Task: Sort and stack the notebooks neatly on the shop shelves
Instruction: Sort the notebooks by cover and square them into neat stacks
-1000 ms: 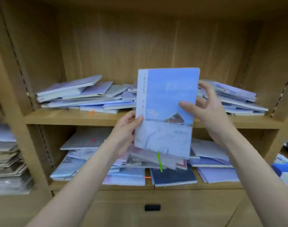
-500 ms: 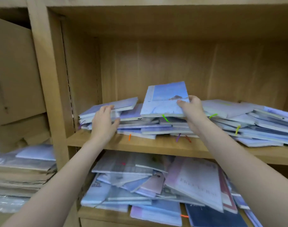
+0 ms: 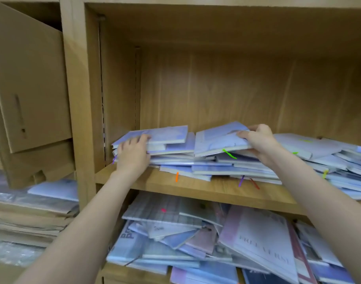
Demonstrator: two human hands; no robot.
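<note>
From the head view, the right hand (image 3: 259, 140) pinches a light blue notebook (image 3: 218, 139) by its right edge, thumb on the cover and fingers under it. The notebook sits tilted on top of the middle pile (image 3: 212, 167) on the upper shelf (image 3: 196, 187), with its green ribbon (image 3: 228, 154) hanging over the front. The left hand (image 3: 133, 153) rests on the front of the left pile (image 3: 165, 140), near the left wall of the shelf, fingers bent over the top notebooks as if to square them up.

The job looks only just started. The piles on the upper shelf lean and slide into each other, and the ones toward the right end spill out in a fan. The lower shelf (image 3: 134, 271) is a jumble of notebooks (image 3: 196, 238) lying at all angles. All of that looks left to sort.

The shelves are light brown wood with a wood back wall. To the left, a cardboard box (image 3: 30, 83) stands over flat wrapped stacks (image 3: 28, 212) in the next section.
</note>
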